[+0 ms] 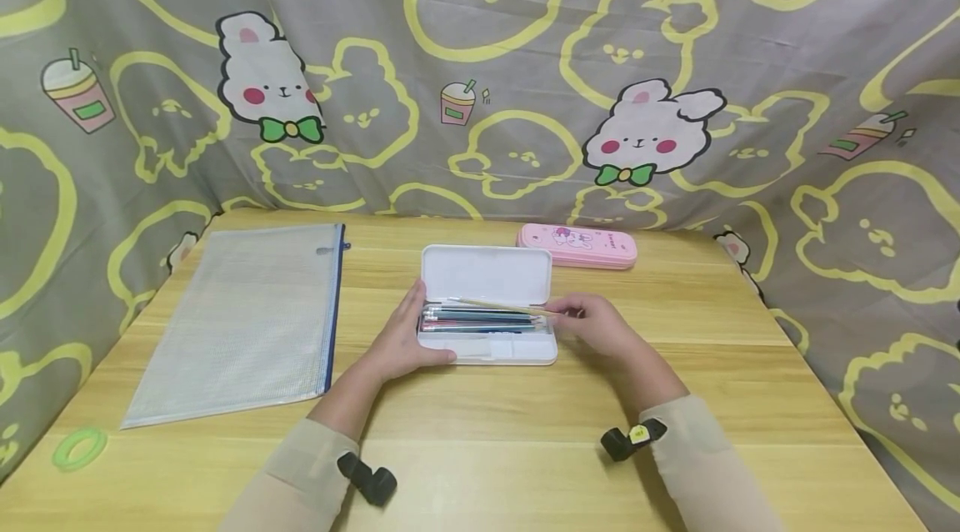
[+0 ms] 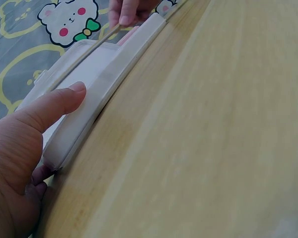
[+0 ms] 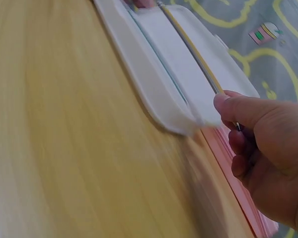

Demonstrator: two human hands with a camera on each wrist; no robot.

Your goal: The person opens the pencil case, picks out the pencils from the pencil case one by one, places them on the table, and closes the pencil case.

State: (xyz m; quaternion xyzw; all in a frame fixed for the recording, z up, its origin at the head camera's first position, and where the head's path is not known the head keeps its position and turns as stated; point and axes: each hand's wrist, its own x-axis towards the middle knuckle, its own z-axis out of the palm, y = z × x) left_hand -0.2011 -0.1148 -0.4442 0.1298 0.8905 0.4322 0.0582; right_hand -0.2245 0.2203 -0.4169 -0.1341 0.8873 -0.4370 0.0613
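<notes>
An open white pencil case lies on the wooden table, its lid tilted back. Several pencils lie in its tray. My left hand grips the case at its left end, the thumb over the front rim and the other fingers along the side. Between thumb and fingers, my right hand pinches one end of a yellow-striped pencil. That pencil slants above the case, across the hinge side.
Behind the case on the right lies a closed pink pencil case. A translucent mesh zip pouch covers the table's left part. Near the left front edge sits a green ring. A patterned curtain hangs behind the table.
</notes>
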